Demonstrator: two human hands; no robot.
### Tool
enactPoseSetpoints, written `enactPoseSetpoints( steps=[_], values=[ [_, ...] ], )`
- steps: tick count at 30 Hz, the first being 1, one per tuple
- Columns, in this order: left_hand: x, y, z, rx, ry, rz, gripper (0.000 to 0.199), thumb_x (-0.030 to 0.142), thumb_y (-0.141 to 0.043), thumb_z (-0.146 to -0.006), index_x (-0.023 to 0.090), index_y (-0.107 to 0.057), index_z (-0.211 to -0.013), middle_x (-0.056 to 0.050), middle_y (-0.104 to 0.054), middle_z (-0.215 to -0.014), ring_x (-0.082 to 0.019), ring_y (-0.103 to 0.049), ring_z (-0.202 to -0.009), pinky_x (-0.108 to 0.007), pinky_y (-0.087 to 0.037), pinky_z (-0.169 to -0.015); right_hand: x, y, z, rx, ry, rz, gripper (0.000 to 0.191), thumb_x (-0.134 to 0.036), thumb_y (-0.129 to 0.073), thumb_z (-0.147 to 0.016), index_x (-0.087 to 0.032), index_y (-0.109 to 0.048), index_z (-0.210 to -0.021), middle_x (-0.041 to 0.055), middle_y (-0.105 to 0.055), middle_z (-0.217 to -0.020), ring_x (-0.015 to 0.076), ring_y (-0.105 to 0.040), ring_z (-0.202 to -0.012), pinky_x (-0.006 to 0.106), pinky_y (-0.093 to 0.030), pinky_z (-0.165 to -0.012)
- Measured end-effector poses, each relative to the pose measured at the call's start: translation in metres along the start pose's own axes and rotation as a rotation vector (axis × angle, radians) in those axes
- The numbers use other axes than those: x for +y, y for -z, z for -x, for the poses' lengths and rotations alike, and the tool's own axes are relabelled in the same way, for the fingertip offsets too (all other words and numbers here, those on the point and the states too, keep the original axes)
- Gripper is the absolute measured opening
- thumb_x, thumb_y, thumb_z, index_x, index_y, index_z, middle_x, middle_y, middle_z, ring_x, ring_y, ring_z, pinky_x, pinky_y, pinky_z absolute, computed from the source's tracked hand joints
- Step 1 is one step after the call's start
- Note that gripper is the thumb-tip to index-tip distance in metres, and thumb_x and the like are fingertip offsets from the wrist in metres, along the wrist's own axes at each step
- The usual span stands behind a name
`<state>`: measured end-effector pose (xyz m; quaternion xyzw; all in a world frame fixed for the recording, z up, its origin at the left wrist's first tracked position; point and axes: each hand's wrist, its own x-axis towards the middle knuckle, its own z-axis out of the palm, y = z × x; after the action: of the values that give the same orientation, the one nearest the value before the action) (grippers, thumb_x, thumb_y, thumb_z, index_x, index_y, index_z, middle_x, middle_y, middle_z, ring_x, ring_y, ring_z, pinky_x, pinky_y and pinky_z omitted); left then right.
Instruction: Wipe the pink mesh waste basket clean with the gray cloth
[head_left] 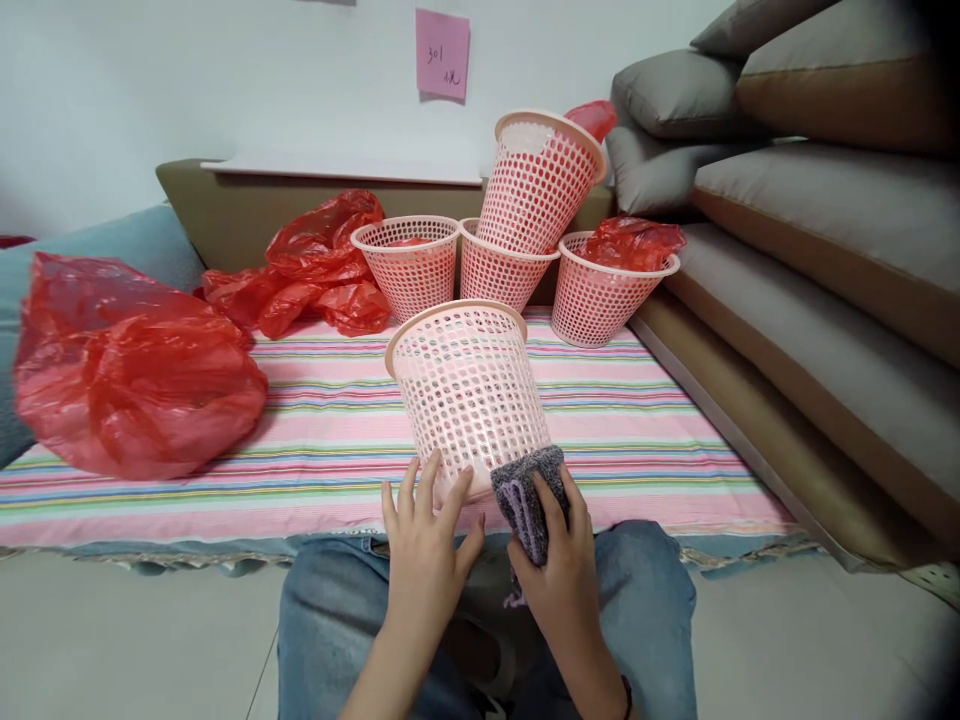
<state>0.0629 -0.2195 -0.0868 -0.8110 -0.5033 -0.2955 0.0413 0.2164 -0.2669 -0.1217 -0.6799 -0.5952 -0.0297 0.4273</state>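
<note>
A pale pink perforated plastic basket (480,400) lies tilted on the striped cloth in front of me, its rim towards the back and its base towards me. My left hand (427,540), fingers spread, is at the left of the base; whether the fingertips press on it I cannot tell. In my right hand (559,540) is a folded grey cleaning cloth (525,500) with a purple edge. That cloth touches the lower right part of the basket near its base.
Behind stand several similar baskets (600,300), one stacked tilted in another, some with red plastic bags. More red bags (142,370) lie at left. Grey and brown cushions (825,270) are piled at right. The striped cloth (322,420) covers the seat, its front edge by my knees.
</note>
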Motion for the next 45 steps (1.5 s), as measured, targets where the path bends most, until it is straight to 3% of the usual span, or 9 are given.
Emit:
enactPoseSetpoints(
  steps=[45],
  values=[
    [0.0024, 0.0012, 0.0045, -0.066, 0.042, -0.024, 0.052, 0.017, -0.059, -0.087, 0.025, -0.054, -0.139, -0.021, -0.045, -0.149, -0.038, -0.044, -0.137, -0.070, -0.033, -0.105, 0.0019, -0.0016, -0.0002, 0.004, 0.003, 0.007, 0.066, -0.019, -0.057, -0.082, -0.027, -0.040, -0.145, 0.0145, -0.034, -0.153, 0.0362, -0.040, -0.136, 0.061, -0.045, -0.101]
  ],
)
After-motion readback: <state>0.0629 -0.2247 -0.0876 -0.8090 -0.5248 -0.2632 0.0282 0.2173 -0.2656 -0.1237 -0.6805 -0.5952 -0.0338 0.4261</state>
